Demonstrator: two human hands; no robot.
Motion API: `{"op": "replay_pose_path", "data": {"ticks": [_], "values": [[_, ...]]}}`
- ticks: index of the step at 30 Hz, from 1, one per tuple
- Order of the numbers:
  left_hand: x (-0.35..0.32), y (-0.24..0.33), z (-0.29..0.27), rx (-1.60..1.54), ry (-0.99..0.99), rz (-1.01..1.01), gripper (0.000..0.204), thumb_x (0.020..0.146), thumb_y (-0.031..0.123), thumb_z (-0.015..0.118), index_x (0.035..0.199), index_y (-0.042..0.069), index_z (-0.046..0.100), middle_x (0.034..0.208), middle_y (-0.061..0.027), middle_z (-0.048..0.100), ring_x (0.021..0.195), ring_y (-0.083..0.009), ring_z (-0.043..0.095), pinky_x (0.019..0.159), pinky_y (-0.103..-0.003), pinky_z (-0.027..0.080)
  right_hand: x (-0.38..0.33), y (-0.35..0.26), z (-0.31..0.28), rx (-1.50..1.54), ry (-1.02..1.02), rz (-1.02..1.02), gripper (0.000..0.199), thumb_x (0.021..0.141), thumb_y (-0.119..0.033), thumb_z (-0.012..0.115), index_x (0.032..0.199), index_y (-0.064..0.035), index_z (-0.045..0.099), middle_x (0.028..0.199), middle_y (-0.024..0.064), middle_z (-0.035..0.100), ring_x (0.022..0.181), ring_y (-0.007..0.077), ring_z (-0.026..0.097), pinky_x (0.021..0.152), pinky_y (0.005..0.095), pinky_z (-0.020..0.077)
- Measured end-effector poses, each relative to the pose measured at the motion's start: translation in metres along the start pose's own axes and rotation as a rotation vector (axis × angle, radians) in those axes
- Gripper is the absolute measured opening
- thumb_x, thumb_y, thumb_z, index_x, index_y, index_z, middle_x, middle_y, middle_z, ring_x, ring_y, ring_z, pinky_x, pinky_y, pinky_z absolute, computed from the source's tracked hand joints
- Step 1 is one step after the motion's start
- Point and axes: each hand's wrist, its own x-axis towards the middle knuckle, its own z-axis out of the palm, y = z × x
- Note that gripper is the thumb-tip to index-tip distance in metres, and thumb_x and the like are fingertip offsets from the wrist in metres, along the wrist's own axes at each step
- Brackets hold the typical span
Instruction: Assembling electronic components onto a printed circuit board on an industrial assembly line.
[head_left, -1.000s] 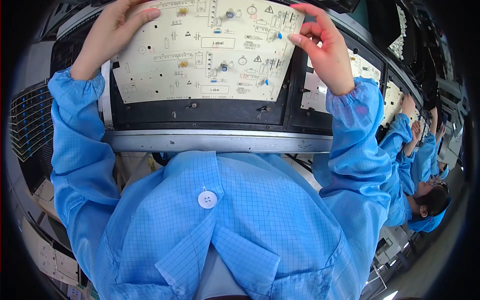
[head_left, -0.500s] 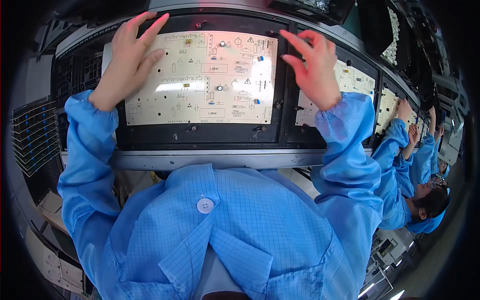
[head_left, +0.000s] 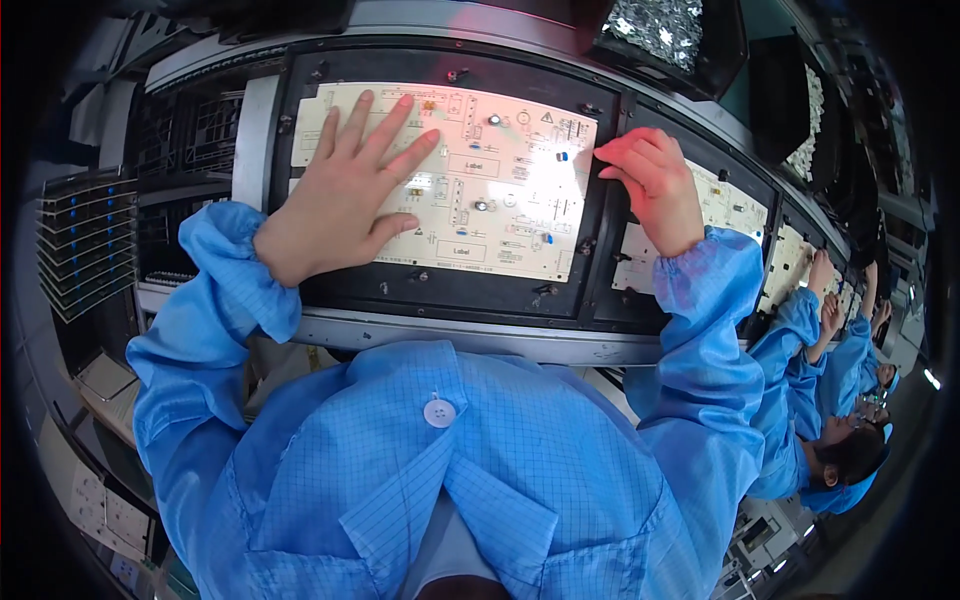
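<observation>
While the black carrier frame (head_left: 440, 290) is sitting on the conveyor, I'm judging the cream circuit board (head_left: 500, 190) seated inside it, pressing not finished. Left hand (head_left: 340, 205) is lying flat, fingers spread, on the board; right hand (head_left: 650, 185) is pinching its right edge, fingers curled.

Circuit board (head_left: 480, 185), upper centre of frame: cream laminate, smooth and semi-glossy, glare seen right of centre. Carrier frame (head_left: 440, 290) around it: black, matt, looks like plastic or coated metal, cannot be told which. Rail (head_left: 400, 335) along the lower edge of the frame: brushed grey metal, dull sheen. Sleeves (head_left: 215, 300) and smock: light-blue woven cloth, fine grid pattern, matt, elastic cuffs gathered. Button (head_left: 439, 411) at centre: white plastic, smooth. Bin contents (head_left: 665, 25), top right: shiny metallic bits.
</observation>
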Motion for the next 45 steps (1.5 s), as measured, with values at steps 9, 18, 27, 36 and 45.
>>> {"op": "replay_pose_path", "data": {"ticks": [9, 18, 27, 36, 45], "values": [[0.005, -0.014, -0.007, -0.040, 0.092, 0.068, 0.061, 0.090, 0.033, 0.064, 0.145, 0.016, 0.046, 0.152, -0.0182, 0.039, 0.135, -0.0431, 0.037, 0.109, -0.058, 0.031, 0.015, 0.000, -0.002, 0.015, -0.019, 0.060, 0.009, 0.077, -0.007, 0.073, 0.085, -0.0053, 0.069, 0.088, 0.0076, 0.066, 0.091, 0.0287, 0.059, 0.078, 0.0379, 0.0445], [0.041, -0.092, 0.001, -0.164, 0.422, -0.430, 0.019, 0.091, 0.011, 0.065, 0.105, -0.002, 0.065, 0.108, -0.0168, 0.062, 0.097, -0.0358, 0.063, 0.086, -0.039, 0.052, 0.038, 0.028, 0.012, -0.401, 0.056, -0.023, 0.023, 0.082, -0.025, 0.073, 0.090, -0.0078, 0.059, 0.085, 0.0080, 0.060, 0.087, 0.0304, 0.053, 0.078, 0.0423, 0.0410], [0.033, -0.111, 0.002, -0.132, 0.421, -0.330, 0.011, 0.090, 0.007, 0.063, 0.096, -0.002, 0.063, 0.097, -0.0163, 0.064, 0.086, -0.0339, 0.063, 0.078, -0.037, 0.052, 0.050, 0.019, 0.024, -0.503, -0.024, -0.003, 0.022, 0.086, -0.033, 0.068, 0.088, -0.0111, 0.062, 0.082, 0.0057, 0.060, 0.087, 0.0270, 0.057, 0.076, 0.0424, 0.0425], [0.020, -0.122, -0.002, -0.201, 0.391, -0.029, 0.011, 0.087, 0.006, 0.064, 0.098, 0.002, 0.065, 0.100, -0.0108, 0.064, 0.095, -0.0307, 0.062, 0.083, -0.036, 0.052, 0.058, 0.005, 0.034, -0.572, -0.181, 0.149, 0.029, 0.089, -0.035, 0.065, 0.081, -0.0078, 0.065, 0.071, 0.0098, 0.067, 0.080, 0.0309, 0.063, 0.074, 0.0455, 0.0462], [-0.035, -0.117, -0.007, -0.127, 0.423, -0.205, 0.025, 0.090, 0.012, 0.067, 0.115, 0.007, 0.067, 0.125, -0.0116, 0.057, 0.113, -0.0298, 0.058, 0.093, -0.036, 0.050, 0.102, -0.044, 0.028, -0.337, -0.173, 0.246, 0.036, 0.092, -0.041, 0.063, 0.096, -0.0056, 0.056, 0.077, 0.0168, 0.065, 0.084, 0.0384, 0.065, 0.068, 0.0489, 0.0516]]}}
